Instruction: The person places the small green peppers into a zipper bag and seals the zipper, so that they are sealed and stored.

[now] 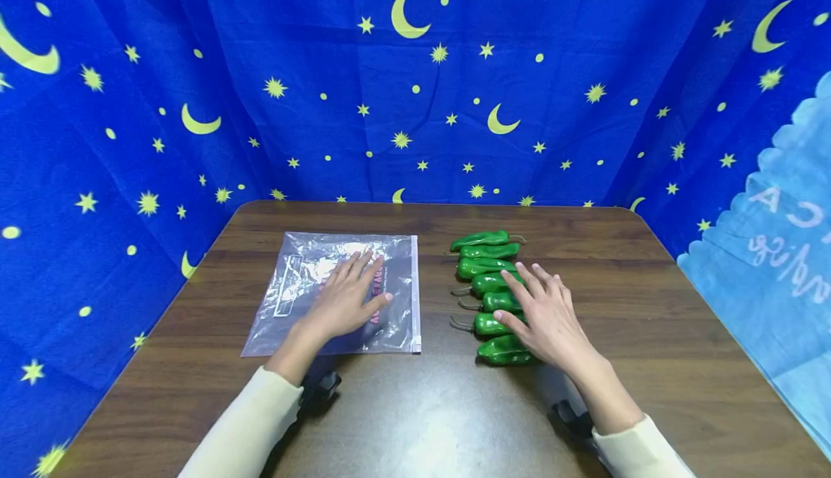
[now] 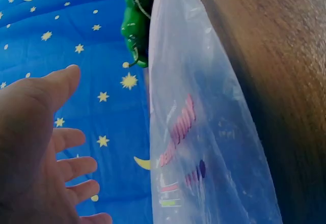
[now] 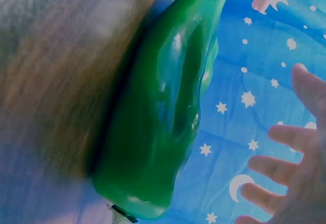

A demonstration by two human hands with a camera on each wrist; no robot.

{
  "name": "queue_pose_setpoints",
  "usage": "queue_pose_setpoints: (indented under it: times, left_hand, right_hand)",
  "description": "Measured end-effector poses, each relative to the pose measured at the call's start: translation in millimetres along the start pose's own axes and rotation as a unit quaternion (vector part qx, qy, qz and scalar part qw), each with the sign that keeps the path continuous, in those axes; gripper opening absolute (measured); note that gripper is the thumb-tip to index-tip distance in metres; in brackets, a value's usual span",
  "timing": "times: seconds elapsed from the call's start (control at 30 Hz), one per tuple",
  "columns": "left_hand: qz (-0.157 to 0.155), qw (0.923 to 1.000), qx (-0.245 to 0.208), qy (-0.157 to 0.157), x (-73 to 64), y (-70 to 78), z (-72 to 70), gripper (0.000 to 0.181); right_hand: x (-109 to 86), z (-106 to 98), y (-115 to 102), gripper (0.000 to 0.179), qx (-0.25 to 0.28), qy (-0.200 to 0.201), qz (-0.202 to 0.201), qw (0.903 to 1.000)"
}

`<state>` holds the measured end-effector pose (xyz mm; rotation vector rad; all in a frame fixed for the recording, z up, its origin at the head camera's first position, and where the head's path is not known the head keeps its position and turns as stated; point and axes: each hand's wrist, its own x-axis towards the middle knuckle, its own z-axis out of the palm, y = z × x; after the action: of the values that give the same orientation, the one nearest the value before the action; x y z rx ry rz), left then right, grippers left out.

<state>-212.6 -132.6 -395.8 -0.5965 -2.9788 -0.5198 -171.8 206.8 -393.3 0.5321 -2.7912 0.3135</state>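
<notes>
A clear zip bag (image 1: 396, 247) with pink print lies flat on the left half of the table, its white zip strip on the right side. Above it is my left hand (image 1: 347, 301), fingers spread; the left wrist view shows a gap between that hand (image 2: 46, 142) and the bag (image 2: 204, 107). To the right, several green peppers (image 1: 487, 268) form a column running away from me. My right hand (image 1: 548, 312) hovers over their right ends with straight fingers, holding nothing. Close in the right wrist view is the nearest pepper (image 3: 158, 102), with the right hand (image 3: 295, 163) apart from it.
The brown wooden table (image 1: 649, 319) has rounded far corners. Behind and beside it hangs a blue curtain (image 1: 324, 52) with yellow moons and stars. A lighter blue cloth (image 1: 779, 247) with white lettering hangs at the right edge. Dark wrist cameras (image 1: 321, 388) sit under both wrists.
</notes>
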Motion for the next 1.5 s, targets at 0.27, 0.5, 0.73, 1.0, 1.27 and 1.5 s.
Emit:
queue_pose_setpoints:
  times: [0.27,0.5,0.73,1.0,1.27,1.5]
  left_hand:
    - [0.021,0.9997,-0.009,0.009,9.3,1.5,5.3,0.07]
    - [0.037,0.999,-0.022,0.015,18.6,1.2,6.9,0.07]
    - [0.041,0.9972,-0.059,0.019,25.0,0.4,10.2,0.071]
    - [0.049,0.997,-0.058,0.016,34.2,1.7,18.4,0.069]
    - [0.053,0.9964,-0.065,0.008,42.7,2.6,23.8,0.067]
    - [0.047,0.9965,-0.069,-0.002,49.1,4.6,27.0,0.067]
  right_hand:
    - [-7.4,1,1,0.072,0.071,-0.011,-0.007,0.9974]
    - [-13.9,0,2,0.071,0.123,-0.014,-0.008,0.9923]
    - [-18.6,2,3,0.07,0.149,-0.01,-0.01,0.9888]
    - [-23.2,4,2,0.066,0.16,0.002,-0.012,0.987]
    - [-26.4,5,1,0.063,0.167,-0.003,-0.012,0.9858]
    - [-29.7,7,1,0.062,0.157,-0.001,-0.016,0.9874]
